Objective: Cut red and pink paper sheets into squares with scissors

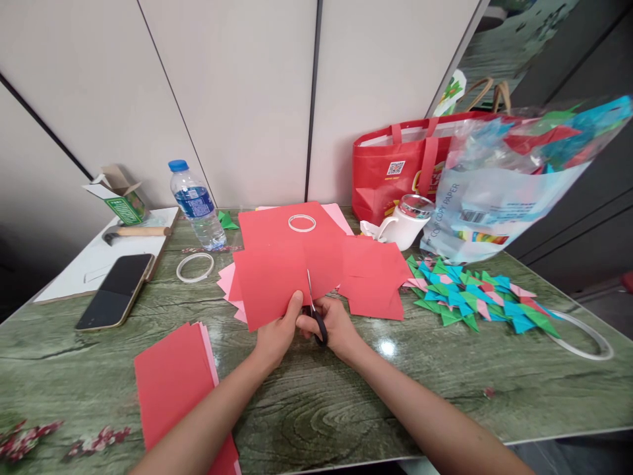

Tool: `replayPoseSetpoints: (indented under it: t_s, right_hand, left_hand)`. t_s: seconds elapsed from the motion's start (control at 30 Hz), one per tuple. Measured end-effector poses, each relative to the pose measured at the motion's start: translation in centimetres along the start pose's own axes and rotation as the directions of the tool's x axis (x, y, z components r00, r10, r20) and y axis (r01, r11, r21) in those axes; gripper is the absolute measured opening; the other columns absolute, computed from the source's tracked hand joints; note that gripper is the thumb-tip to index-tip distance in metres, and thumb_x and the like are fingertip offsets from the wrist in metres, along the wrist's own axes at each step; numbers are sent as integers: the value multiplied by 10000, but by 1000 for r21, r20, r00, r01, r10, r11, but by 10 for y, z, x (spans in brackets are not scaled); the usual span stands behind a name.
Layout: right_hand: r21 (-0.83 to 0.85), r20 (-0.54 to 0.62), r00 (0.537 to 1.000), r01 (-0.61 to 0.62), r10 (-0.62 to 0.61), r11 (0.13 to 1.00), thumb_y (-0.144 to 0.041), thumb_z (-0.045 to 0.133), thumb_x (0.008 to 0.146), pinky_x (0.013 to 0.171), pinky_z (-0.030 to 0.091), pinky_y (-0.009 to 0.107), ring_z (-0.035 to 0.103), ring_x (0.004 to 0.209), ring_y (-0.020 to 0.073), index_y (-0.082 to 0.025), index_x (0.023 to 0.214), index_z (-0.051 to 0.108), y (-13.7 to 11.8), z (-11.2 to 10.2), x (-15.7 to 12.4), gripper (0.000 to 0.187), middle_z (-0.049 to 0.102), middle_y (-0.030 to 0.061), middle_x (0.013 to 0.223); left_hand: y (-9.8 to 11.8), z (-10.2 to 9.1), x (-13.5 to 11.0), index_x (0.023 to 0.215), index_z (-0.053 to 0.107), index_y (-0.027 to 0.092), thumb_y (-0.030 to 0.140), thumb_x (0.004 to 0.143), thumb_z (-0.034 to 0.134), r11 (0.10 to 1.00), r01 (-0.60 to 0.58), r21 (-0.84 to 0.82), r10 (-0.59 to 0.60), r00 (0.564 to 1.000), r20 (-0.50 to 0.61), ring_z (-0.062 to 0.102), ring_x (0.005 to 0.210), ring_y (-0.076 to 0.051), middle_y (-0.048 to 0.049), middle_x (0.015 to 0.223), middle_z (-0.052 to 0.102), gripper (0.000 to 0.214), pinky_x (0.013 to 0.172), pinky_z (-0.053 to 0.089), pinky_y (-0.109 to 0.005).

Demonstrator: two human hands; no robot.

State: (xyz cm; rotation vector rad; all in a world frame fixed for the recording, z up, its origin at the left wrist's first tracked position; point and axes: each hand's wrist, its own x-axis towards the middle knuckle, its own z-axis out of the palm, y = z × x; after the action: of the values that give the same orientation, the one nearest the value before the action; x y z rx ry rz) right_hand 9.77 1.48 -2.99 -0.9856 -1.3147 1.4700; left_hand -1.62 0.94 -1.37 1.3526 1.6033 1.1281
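Note:
My left hand point(280, 336) pinches the near edge of a red sheet of paper point(270, 280), its thumb lying on top. Black-handled scissors point(320, 328) are gripped in my right hand point(336, 323), close beside the left. Their blades point away from me and lie at the sheet, partway in from its near edge. Behind the held sheet lies a larger red sheet point(267, 224) with a white ring point(301, 223) on it. Cut red paper pieces point(376, 277) lie to the right, and pink paper edges show at the left.
A stack of red and pink paper point(173, 382) lies front left. Behind it are a phone point(116, 290), a hammer point(138, 231), a water bottle point(198, 204) and a tape roll point(195, 268). A white mug point(403, 224), red bag point(378, 171), plastic bag point(494, 204) and folded paper pieces point(469, 293) stand or lie right.

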Motion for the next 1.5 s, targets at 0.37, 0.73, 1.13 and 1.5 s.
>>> replayPoseSetpoints:
  t_s: [0.37, 0.73, 1.13, 1.5]
  right_hand:
    - [16, -17, 998, -58, 58, 998, -353, 692, 569, 366, 310, 183, 424, 358, 70, -147, 556, 528, -3, 1, 0, 263, 496, -51, 401]
    - [96, 98, 994, -64, 55, 993, -357, 683, 599, 391, 361, 189, 446, 344, 69, -143, 666, 541, -5, -3, -1, 266, 499, -64, 395]
    - [598, 262, 958, -66, -117, 798, -491, 647, 613, 415, 436, 193, 293, 295, 21, -180, 762, 578, -21, -33, -1, 352, 342, -129, 366]
    - [592, -300, 938, 44, 170, 805, -419, 668, 624, 575, 493, 215, 517, 534, 67, -186, 766, 572, -20, -35, 18, 289, 547, -55, 597]
  left_hand:
    - [-4, 1, 2, 733, 602, 237, 474, 708, 480, 999, -21, -39, 21, 1000, -15, 547, 913, -211, -26, 868, 643, 267, 883, 336, -341]
    - [-4, 1, 9, 776, 626, 211, 399, 668, 572, 976, -92, -199, 54, 980, -193, 584, 810, -173, -17, 832, 655, 223, 784, 412, -289]
    - [2, -17, 43, 761, 588, 145, 283, 582, 674, 668, -73, -741, -32, 992, -126, 565, 582, -106, -8, 689, 634, 242, 556, 439, -227]
    - [2, -38, 46, 684, 541, 118, 196, 606, 629, 660, 485, -573, -220, 855, 470, 421, 307, -43, 23, 478, 540, 141, 296, 308, -140]
